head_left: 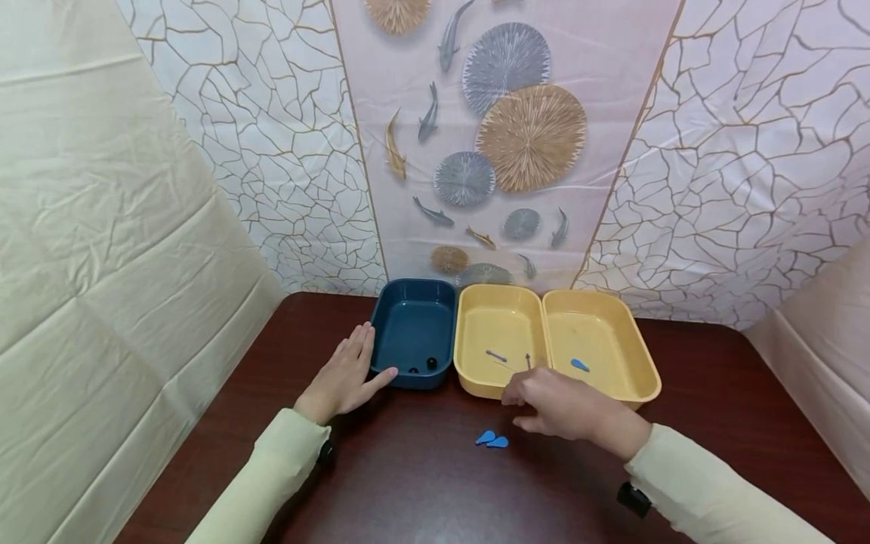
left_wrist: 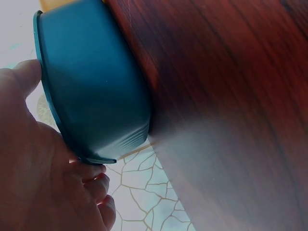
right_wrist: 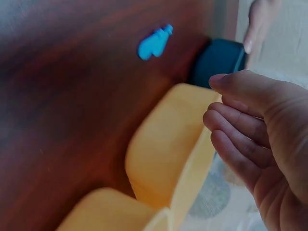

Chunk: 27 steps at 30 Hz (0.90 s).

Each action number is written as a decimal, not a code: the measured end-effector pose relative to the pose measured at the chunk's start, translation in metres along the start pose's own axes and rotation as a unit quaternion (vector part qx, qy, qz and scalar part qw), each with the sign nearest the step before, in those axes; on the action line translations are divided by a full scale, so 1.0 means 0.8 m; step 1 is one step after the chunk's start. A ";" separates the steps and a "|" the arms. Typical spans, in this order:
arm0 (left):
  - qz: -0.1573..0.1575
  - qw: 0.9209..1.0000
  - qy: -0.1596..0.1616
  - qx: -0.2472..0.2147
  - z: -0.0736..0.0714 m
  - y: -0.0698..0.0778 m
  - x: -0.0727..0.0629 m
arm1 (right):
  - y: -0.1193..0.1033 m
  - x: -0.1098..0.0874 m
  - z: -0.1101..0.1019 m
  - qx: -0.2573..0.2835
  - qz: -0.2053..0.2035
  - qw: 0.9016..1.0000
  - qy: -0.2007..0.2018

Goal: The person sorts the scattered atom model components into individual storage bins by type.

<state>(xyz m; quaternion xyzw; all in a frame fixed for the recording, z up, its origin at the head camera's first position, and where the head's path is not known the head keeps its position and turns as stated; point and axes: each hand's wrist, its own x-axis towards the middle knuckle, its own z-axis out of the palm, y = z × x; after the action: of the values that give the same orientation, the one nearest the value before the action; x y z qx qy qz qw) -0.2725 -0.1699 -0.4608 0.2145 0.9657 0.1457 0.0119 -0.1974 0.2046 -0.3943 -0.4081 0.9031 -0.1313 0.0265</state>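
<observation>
My left hand [head_left: 343, 376] lies along the left edge of the dark blue tray [left_wrist: 96, 82], fingers fairly straight and thumb resting at the rim. Two small black round objects [head_left: 431, 363] sit in that tray. Over the front of the middle yellow tray [head_left: 485, 389] hovers my right hand [right_wrist: 269, 130], its fingers loosely bent with nothing seen between them. That tray has small dark dumbbell-shaped pieces [head_left: 497, 356] in it. On the table in front of the right hand lie two blue drop-shaped pieces [head_left: 498, 443], close together.
A second yellow tray [head_left: 649, 378] stands at the right, side by side with the middle one, holding one blue drop-shaped piece [head_left: 580, 365]. All three trays stand at the back of the dark wooden table [head_left: 408, 491], against a patterned cloth [head_left: 306, 151].
</observation>
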 end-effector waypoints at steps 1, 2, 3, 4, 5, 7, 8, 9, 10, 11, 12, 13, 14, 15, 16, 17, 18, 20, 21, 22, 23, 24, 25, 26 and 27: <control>-0.001 1.000 0.000 0.000 0.000 0.000 0.000 | -0.001 0.001 0.004 0.005 0.002 1.000 -0.008; -0.002 1.000 -0.002 0.001 0.000 0.000 0.000 | -0.002 0.002 0.008 0.010 0.005 1.000 -0.018; -0.003 1.000 -0.003 0.001 0.000 0.000 0.000 | -0.002 0.003 0.012 0.018 0.010 0.999 -0.027; -0.004 1.000 -0.005 0.002 0.000 0.000 0.000 | -0.003 0.004 0.016 0.025 0.015 0.999 -0.037; -0.003 1.000 -0.003 0.002 -0.001 0.000 0.000 | -0.003 0.005 0.020 0.033 0.019 0.998 -0.045; -0.003 1.000 -0.004 0.001 -0.001 0.001 0.000 | -0.003 0.007 0.028 0.044 0.022 0.997 -0.057; -0.003 1.000 -0.004 0.002 -0.002 0.001 0.000 | -0.003 0.008 0.031 0.050 0.023 0.997 -0.061; -0.002 1.000 -0.003 0.000 -0.002 0.001 0.000 | -0.003 0.009 0.035 0.054 0.022 0.996 -0.063; -0.001 1.000 -0.001 -0.001 -0.002 0.001 -0.001 | -0.002 0.010 0.038 0.054 0.019 0.996 -0.064; 0.001 1.000 0.001 -0.002 -0.002 0.001 -0.001 | -0.001 0.011 0.041 0.055 0.015 0.996 -0.063; 0.000 1.000 -0.001 -0.002 -0.003 0.001 -0.001 | 0.000 0.012 0.044 0.054 0.011 0.997 -0.062; 0.000 1.000 0.000 -0.003 -0.003 0.001 -0.001 | 0.001 0.013 0.047 0.055 0.007 0.997 -0.060; 0.000 1.000 0.001 -0.003 -0.003 0.001 -0.002 | 0.002 0.013 0.050 0.055 0.004 0.997 -0.059; 0.001 1.000 0.001 -0.003 -0.003 0.001 -0.002 | 0.003 0.014 0.053 0.053 0.001 0.997 -0.058; 0.002 1.000 0.003 -0.002 -0.003 0.000 -0.002 | 0.004 0.014 0.056 0.053 -0.001 0.997 -0.058; 0.002 1.000 0.004 -0.002 -0.003 0.000 -0.002 | 0.005 0.014 0.058 0.053 -0.001 0.997 -0.058; 0.002 1.000 0.003 -0.001 -0.003 0.000 -0.002 | 0.006 0.015 0.060 0.054 -0.002 0.997 -0.058; 0.003 1.000 0.005 0.000 -0.002 0.000 -0.001 | 0.008 0.015 0.063 0.057 0.000 0.997 -0.060; 0.003 1.000 0.007 0.000 -0.002 0.000 -0.001 | 0.008 0.015 0.064 0.060 0.001 0.996 -0.062; 0.005 1.000 0.009 0.000 -0.002 -0.001 -0.001 | 0.009 0.016 0.065 0.063 0.003 0.996 -0.064; 0.005 1.000 0.009 0.001 -0.001 -0.001 0.000 | 0.009 0.016 0.066 0.064 0.006 0.996 -0.066; 0.006 1.000 0.009 0.002 -0.001 -0.001 0.000 | 0.009 0.017 0.066 0.066 0.009 0.995 -0.068; 0.007 1.000 0.011 0.001 0.000 -0.001 0.000 | 0.009 0.018 0.066 0.069 0.013 0.995 -0.071; 0.006 1.000 0.009 0.003 0.000 -0.001 0.000 | 0.009 0.018 0.066 0.071 0.018 0.995 -0.074; 0.006 1.000 0.007 0.002 0.000 -0.002 0.000 | 0.008 0.019 0.066 0.072 0.022 0.994 -0.076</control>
<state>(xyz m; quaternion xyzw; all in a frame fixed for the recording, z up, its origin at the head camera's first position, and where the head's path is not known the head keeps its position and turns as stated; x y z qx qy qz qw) -0.2730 -0.1710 -0.4611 0.2191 0.9648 0.1454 0.0036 -0.2042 0.1864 -0.4458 -0.3941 0.8953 -0.1643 0.1270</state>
